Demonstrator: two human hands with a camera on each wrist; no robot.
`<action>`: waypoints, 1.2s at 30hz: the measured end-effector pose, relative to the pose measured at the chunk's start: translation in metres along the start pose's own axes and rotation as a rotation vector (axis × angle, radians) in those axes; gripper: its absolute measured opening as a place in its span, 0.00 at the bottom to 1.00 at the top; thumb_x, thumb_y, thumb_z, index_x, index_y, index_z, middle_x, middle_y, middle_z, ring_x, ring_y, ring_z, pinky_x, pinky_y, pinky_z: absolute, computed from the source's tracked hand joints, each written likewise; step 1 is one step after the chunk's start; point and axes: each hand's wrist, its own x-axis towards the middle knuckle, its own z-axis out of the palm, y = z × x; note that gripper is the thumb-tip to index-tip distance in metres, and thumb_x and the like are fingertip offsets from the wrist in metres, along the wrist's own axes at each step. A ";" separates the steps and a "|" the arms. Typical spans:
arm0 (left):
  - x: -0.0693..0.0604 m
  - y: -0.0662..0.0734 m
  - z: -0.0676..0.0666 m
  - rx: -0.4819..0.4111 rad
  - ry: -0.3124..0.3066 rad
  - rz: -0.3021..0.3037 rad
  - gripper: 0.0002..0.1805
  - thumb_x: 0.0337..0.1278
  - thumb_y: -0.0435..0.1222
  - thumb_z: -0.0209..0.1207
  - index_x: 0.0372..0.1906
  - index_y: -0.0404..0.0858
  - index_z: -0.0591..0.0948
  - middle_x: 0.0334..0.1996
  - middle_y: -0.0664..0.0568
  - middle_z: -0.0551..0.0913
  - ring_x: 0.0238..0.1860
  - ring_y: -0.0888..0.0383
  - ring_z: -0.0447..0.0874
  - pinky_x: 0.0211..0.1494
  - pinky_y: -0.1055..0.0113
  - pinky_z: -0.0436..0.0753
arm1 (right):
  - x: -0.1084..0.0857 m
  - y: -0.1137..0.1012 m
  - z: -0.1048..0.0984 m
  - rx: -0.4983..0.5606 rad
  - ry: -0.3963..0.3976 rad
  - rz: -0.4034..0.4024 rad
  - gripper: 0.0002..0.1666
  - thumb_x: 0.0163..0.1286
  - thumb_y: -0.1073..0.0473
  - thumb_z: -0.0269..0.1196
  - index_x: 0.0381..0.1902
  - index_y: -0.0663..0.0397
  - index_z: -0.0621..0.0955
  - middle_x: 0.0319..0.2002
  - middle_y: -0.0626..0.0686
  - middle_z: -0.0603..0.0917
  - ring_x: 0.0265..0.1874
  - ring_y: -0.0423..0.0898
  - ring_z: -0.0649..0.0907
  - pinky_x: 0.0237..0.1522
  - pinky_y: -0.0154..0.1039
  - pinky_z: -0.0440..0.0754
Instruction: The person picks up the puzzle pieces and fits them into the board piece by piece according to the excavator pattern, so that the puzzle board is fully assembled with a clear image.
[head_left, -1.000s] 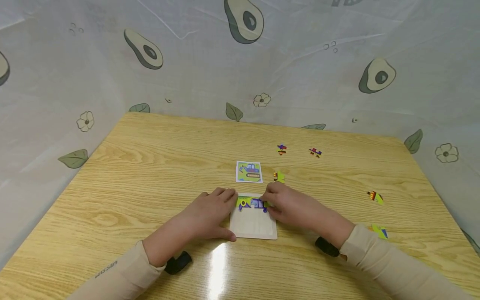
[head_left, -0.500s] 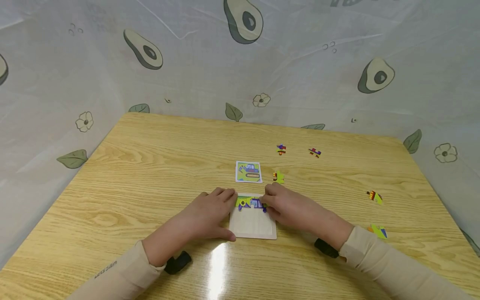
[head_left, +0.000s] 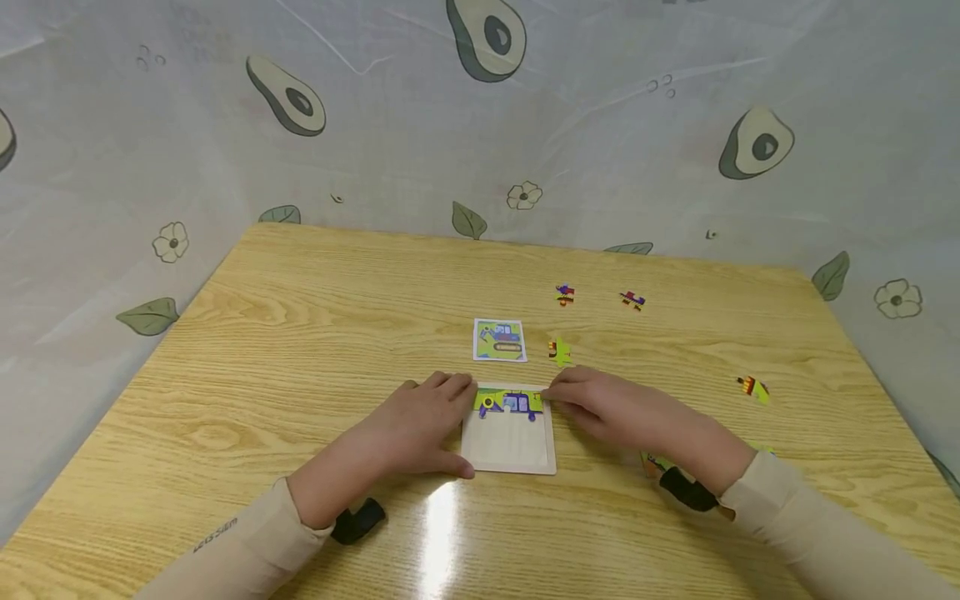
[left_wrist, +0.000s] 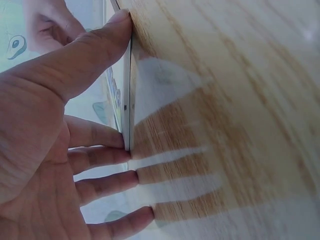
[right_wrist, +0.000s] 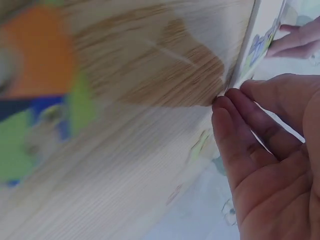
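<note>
Tray (head_left: 508, 454): one, between hands.
Card (head_left: 499, 340): one, far of tray.
Loose pieces (head_left: 559, 352): at least five, right.
Left hand (head_left: 416, 425): fingers spread, at tray's left edge.
Right hand (head_left: 618, 408): fingers extended, at far right corner.

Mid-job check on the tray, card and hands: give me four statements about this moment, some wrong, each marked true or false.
1. The left hand touches the tray. True.
2. The tray's near side is filled. False: it is bare; placed pieces line the far side.
3. A loose green piece lies right of the picture card. True.
4. The right hand rests on the picture card. False: it is at the tray's right edge.
</note>
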 end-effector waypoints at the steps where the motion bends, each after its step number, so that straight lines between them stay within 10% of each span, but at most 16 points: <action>1: 0.000 0.000 0.000 0.000 0.002 -0.001 0.59 0.55 0.67 0.68 0.81 0.35 0.63 0.80 0.45 0.66 0.78 0.45 0.67 0.70 0.41 0.77 | -0.003 0.001 -0.001 -0.004 0.002 0.002 0.18 0.77 0.68 0.61 0.60 0.57 0.85 0.54 0.51 0.86 0.54 0.48 0.86 0.56 0.44 0.86; 21: -0.002 0.000 0.000 0.012 0.003 0.010 0.59 0.57 0.68 0.66 0.82 0.36 0.61 0.81 0.46 0.64 0.78 0.46 0.66 0.71 0.41 0.77 | -0.092 0.022 0.006 0.055 -0.007 0.197 0.19 0.73 0.53 0.69 0.60 0.47 0.85 0.53 0.45 0.84 0.49 0.44 0.84 0.45 0.39 0.86; 36: -0.003 0.002 -0.001 -0.006 0.003 -0.001 0.57 0.56 0.66 0.68 0.81 0.35 0.62 0.80 0.45 0.65 0.78 0.45 0.67 0.70 0.42 0.77 | -0.128 0.028 0.026 0.060 0.089 0.111 0.26 0.67 0.59 0.74 0.62 0.52 0.83 0.49 0.43 0.79 0.42 0.28 0.73 0.34 0.32 0.77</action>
